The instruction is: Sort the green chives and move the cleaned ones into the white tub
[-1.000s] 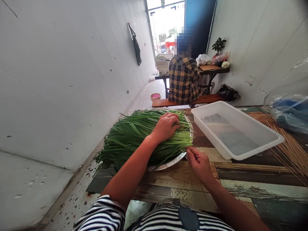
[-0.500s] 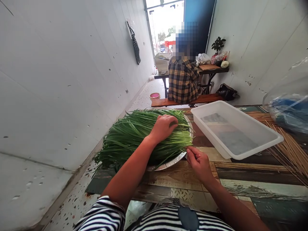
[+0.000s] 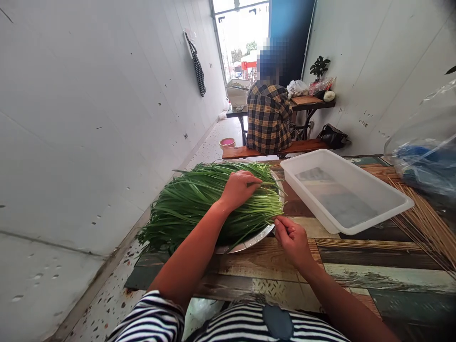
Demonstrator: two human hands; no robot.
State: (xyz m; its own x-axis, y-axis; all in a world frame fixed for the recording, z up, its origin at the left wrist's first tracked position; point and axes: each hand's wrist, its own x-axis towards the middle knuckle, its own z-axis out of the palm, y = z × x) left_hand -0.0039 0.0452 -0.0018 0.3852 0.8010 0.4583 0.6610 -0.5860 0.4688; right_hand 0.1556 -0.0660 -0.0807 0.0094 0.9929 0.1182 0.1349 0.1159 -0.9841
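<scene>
A big heap of long green chives [image 3: 192, 202] lies across a shallow metal tray [image 3: 254, 240] on the table, leaf tips hanging off the left edge. My left hand [image 3: 239, 188] rests on top of the heap near its cut ends, fingers curled and pinching a few stalks. My right hand [image 3: 291, 239] sits at the tray's near right rim, fingers closed in a pinch at the ends of the chives.
A white plastic tub [image 3: 344, 192] stands right of the tray. Bamboo skewers [image 3: 425, 225] and a plastic bag [image 3: 425, 154] lie at the far right. A person in a plaid shirt [image 3: 269, 118] sits on a bench [image 3: 285, 148] behind.
My left hand's fingers have curled tighter and lifted a few stalks; my right hand has crept slightly left toward the chive ends. The view has shifted a little.
</scene>
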